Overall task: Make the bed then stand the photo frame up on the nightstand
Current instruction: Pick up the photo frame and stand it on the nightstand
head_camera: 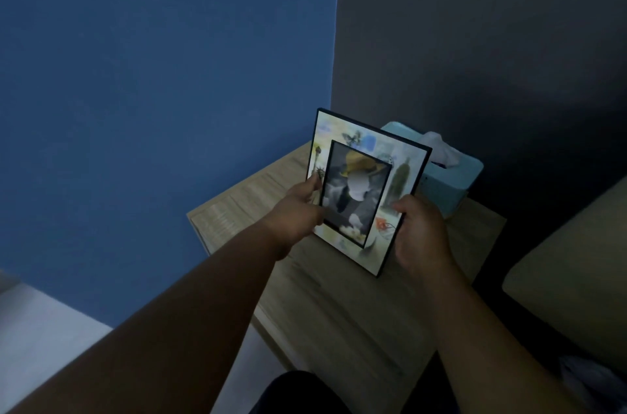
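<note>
The photo frame (368, 155), with a pale printed border and a dark inner edge, is tilted back with its face toward me above the light wooden nightstand (237, 206). My left hand (298, 210) grips the frame's left edge, thumb on the front. My right hand (422, 230) holds its lower right corner. Whether the frame's bottom edge touches the nightstand top I cannot tell. The bed shows only as a beige pillow or mattress corner (570, 264) at the right.
A light blue tissue box (451, 183) with white tissue sticking out stands behind the frame at the back of the nightstand. A blue wall (152, 91) lies left, a dark grey wall (492, 40) behind. Pale floor (40, 339) shows at lower left.
</note>
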